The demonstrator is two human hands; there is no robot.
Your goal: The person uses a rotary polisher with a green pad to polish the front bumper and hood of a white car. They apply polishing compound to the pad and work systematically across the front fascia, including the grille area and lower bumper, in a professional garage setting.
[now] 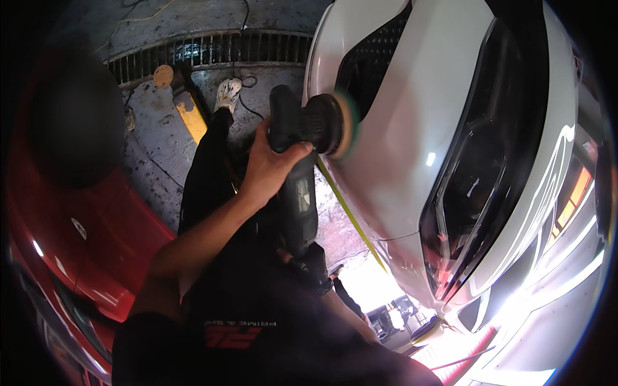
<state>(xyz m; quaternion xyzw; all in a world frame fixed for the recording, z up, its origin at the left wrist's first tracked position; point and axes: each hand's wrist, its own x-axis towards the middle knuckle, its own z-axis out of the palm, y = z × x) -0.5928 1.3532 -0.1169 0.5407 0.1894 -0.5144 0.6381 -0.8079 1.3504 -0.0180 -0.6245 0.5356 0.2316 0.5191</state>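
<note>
A black power polisher [301, 202] is held upright along its body, with its round pad [347, 125] turned toward the white car bumper [393, 186]. The pad's greenish rim is blurred, and its face lies against or very close to the panel beside a dark grille opening [373, 58]. My left hand [271, 164] grips the polisher near its head, thumb wrapped around the front. Lower down, my right hand [285, 256] is around the rear end of the tool; most of its fingers are hidden behind the body.
A dark headlight [467, 174] runs along the white car to the right. On the left stands a red car [84, 238], close to my left arm. A floor drain grate [212, 51], a yellow metal piece [190, 117] and cables lie ahead. Bright light glares at lower right.
</note>
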